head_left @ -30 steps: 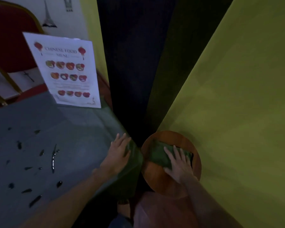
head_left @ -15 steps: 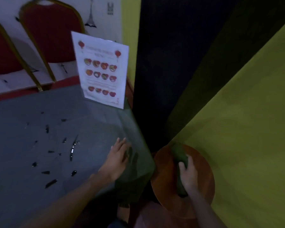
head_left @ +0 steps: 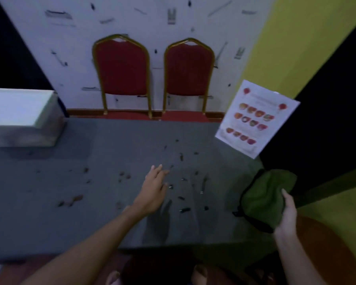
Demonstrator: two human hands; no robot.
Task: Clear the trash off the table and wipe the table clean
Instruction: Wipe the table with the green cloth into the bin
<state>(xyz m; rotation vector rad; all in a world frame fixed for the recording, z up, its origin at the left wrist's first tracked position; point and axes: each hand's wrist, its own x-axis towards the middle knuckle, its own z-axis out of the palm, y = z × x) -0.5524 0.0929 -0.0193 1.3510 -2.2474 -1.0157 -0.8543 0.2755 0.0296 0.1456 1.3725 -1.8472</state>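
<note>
A grey table (head_left: 49, 223) fills the middle of the view. Small dark scraps of trash (head_left: 183, 209) and brownish bits (head_left: 76, 199) lie scattered over its middle. My left hand (head_left: 154, 190) is stretched out over the table with straight fingers, just left of the dark scraps; it holds nothing. My right hand (head_left: 287, 212) grips a bunched green cloth (head_left: 265, 194) from the near side and holds it up at the table's right edge, above the round wooden stool (head_left: 325, 243).
A menu sheet (head_left: 255, 118) stands propped at the table's far right corner. A white box (head_left: 21, 116) sits at the far left. Two red chairs (head_left: 121, 77) stand behind the table against the wall. A yellow wall (head_left: 337, 219) runs close on the right.
My right hand has lifted the green cloth off the stool up to the table's edge. My left hand has left the table's corner and moved out over the scraps. The view has swung left.
</note>
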